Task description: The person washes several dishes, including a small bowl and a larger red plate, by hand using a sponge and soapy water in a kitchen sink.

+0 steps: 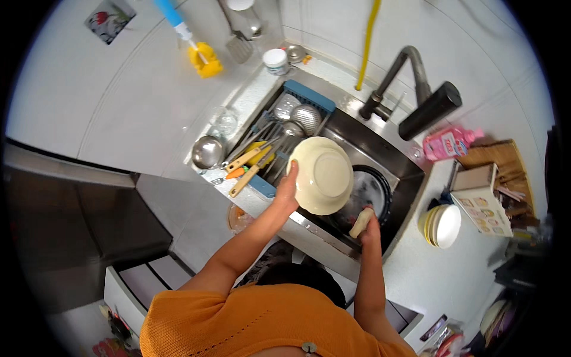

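My left hand (288,191) grips the left rim of a cream plate (323,175) with a scalloped edge, its underside turned up to me above the sink. In my right hand (371,227) is a pale cloth or sponge (362,222), held over a dark round basin (382,189) with liquid in it. The basin sits inside the stainless steel sink (408,187), partly hidden by the plate. Left of the plate, a blue-ended drying rack (309,96) holds ladles, a skimmer (306,118) and wooden-handled utensils (244,179).
A dark faucet (426,107) reaches over the sink's far side. Pink detergent (448,143) stands at its right corner, near stacked bowls (446,226) on the counter. A steel bowl (208,152) and a white-lidded jar (276,61) sit along the left ledge.
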The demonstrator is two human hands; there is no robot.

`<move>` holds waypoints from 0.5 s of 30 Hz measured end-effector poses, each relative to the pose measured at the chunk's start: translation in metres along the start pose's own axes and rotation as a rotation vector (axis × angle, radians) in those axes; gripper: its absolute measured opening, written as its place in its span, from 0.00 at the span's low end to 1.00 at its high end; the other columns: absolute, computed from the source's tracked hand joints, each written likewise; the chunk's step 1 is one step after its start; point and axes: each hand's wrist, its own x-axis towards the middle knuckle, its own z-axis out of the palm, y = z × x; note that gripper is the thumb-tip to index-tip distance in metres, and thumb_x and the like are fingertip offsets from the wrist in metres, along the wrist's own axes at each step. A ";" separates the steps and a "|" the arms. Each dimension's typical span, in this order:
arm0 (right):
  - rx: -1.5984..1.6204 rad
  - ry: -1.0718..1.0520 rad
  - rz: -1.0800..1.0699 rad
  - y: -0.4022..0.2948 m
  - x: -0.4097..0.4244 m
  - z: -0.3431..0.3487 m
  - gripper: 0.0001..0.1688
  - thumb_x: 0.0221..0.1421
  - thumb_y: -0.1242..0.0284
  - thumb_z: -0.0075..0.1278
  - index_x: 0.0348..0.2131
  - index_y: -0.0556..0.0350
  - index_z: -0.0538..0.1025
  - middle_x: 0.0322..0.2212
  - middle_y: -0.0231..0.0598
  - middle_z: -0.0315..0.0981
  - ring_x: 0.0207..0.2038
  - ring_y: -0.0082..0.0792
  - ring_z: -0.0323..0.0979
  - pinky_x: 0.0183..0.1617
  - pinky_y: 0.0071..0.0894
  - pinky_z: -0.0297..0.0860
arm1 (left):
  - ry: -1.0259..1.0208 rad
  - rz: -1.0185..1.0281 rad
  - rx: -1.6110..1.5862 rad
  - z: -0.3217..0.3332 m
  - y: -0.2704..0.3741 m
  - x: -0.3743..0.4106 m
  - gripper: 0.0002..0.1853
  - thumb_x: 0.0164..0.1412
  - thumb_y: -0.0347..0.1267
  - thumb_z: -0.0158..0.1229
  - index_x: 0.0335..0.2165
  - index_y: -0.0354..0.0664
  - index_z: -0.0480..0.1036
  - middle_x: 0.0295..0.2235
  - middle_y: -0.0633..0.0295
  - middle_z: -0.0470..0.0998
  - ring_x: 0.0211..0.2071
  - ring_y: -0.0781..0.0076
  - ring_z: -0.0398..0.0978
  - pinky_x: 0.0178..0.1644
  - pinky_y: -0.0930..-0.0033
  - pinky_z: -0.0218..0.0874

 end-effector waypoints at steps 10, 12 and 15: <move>0.147 0.034 0.028 -0.003 0.001 0.014 0.19 0.58 0.61 0.40 0.47 0.47 0.67 0.43 0.36 0.69 0.43 0.39 0.69 0.46 0.46 0.67 | -0.011 0.030 0.058 -0.006 -0.020 0.013 0.30 0.58 0.49 0.47 0.50 0.36 0.61 0.46 0.58 0.68 0.46 0.64 0.68 0.49 0.62 0.61; 0.154 0.075 0.026 0.001 0.010 0.010 0.18 0.59 0.64 0.39 0.48 0.44 0.65 0.44 0.37 0.67 0.45 0.40 0.68 0.41 0.49 0.68 | -0.029 0.049 0.051 -0.001 -0.018 0.013 0.30 0.59 0.48 0.46 0.51 0.36 0.59 0.47 0.57 0.68 0.47 0.63 0.67 0.50 0.62 0.60; 0.201 -0.010 0.019 0.015 0.017 0.016 0.16 0.58 0.66 0.40 0.46 0.46 0.66 0.43 0.36 0.68 0.45 0.38 0.68 0.38 0.45 0.69 | -0.084 0.083 0.022 -0.002 -0.008 0.015 0.30 0.60 0.48 0.44 0.52 0.36 0.57 0.49 0.57 0.66 0.48 0.62 0.65 0.51 0.61 0.59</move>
